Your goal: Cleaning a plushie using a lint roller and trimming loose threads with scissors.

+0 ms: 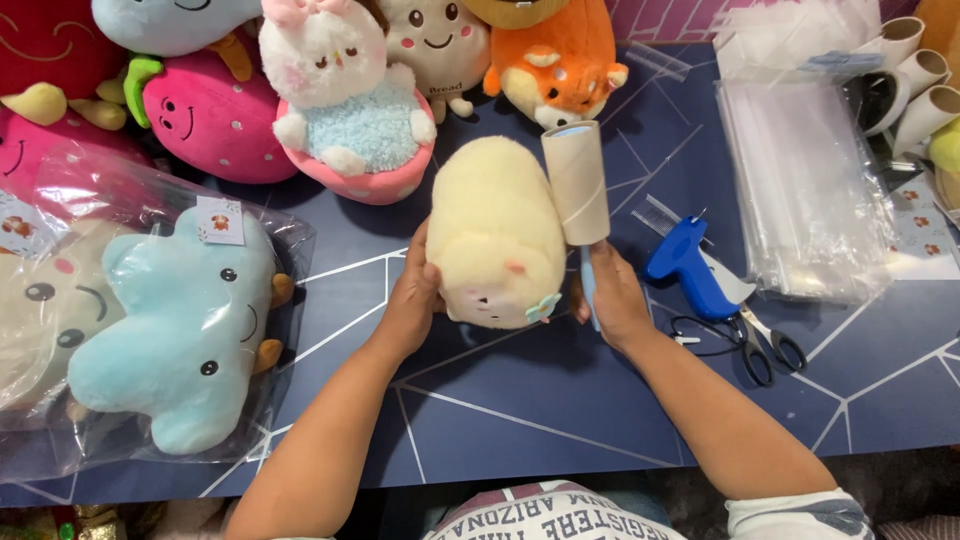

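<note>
So my left hand [412, 300] cups the left side of the cream plush toy [497, 232], its long axis running away from me on the table [520, 410], while my right hand [612, 295] clamps the lint roller [577, 182] upright against its right side.

Cream-yellow plush [495, 240] at centre, pink mouth patch, pale teal bow. Lint roller [577, 182] at 1 o'clock of it: tan roll, light blue handle. Table [520, 420]: navy with thin white geometric lines. 3 o'clock: blue tagging gun [690, 268], black-handled scissors [760, 345], clear bags [805, 190]. 9 o'clock: light blue cloud plush [170, 330], black dot eyes, in clear bag. 11 o'clock: magenta strawberry plush [215, 118], white specks, green leaf. 12 o'clock: white bunny plush [345, 95], blue body, pink base; orange fox plush [555, 60].
</note>
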